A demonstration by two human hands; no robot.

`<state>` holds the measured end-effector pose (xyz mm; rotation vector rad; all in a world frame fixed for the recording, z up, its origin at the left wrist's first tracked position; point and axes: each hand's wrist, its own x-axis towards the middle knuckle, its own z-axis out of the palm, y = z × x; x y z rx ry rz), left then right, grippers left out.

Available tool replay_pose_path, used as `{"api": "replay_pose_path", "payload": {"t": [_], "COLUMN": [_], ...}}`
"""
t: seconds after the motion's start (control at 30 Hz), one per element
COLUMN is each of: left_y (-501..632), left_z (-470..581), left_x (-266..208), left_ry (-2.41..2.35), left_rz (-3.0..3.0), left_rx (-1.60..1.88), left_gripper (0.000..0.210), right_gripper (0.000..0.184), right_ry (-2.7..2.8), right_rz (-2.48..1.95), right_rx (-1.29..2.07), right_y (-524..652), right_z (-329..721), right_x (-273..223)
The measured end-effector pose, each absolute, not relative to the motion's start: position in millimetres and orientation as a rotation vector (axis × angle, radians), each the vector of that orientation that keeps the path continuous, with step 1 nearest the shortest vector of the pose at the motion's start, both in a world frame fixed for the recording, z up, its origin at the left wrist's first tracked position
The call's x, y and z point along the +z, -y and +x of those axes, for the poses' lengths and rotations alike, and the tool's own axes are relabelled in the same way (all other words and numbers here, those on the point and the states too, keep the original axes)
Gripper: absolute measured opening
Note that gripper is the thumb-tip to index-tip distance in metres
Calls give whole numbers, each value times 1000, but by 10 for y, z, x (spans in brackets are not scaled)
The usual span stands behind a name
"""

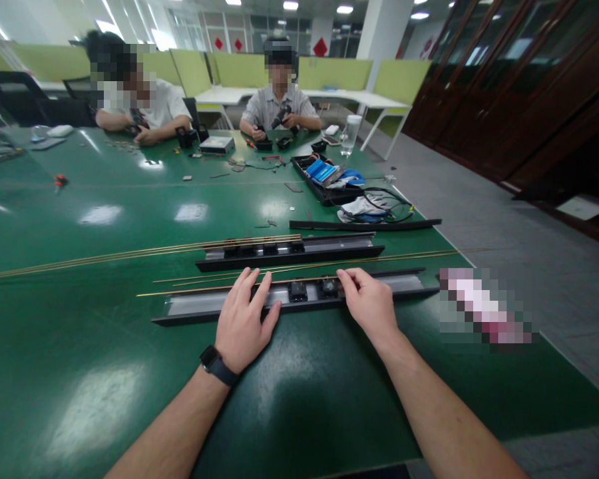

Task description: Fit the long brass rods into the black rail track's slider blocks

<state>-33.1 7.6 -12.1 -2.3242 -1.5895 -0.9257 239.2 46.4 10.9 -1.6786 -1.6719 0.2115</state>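
My left hand (242, 322) lies across the near black channel (192, 309), its fingers stretched and apart. At the channel's far edge, the thumb and forefinger of my right hand (372, 303) pinch a thin brass-coloured rod (180, 292). That rod runs left along the channel, passing by my left fingers. Two small black blocks (297, 291) show inside the channel between my hands; my left hand may hide more. Just beyond lies a second black channel (337, 249) with several black blocks in it. Several long brass-coloured rods (104, 256) lie over its left part and stretch left.
A narrow black strip (364, 225) lies behind the channels. Farther back are gloves (364, 207), a black tray (324, 193) of blue parts and a clear cup (349, 136). A blurred pink item (484, 306) is at right. Two people sit across the green table (104, 372).
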Motion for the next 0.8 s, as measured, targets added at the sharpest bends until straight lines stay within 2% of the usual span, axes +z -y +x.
{"api": "replay_pose_path", "payload": {"t": [0.8], "left_y": [-67], "left_z": [-338], "left_x": [-121], "left_ry": [1584], "left_rz": [-2336], "left_rx": [-942], "left_gripper": [63], "right_gripper": [37], "right_ry": [1668], "right_rz": [-1680], "right_rx": [244], "right_y": [-439], "right_z": [2377], "right_x": [125]}}
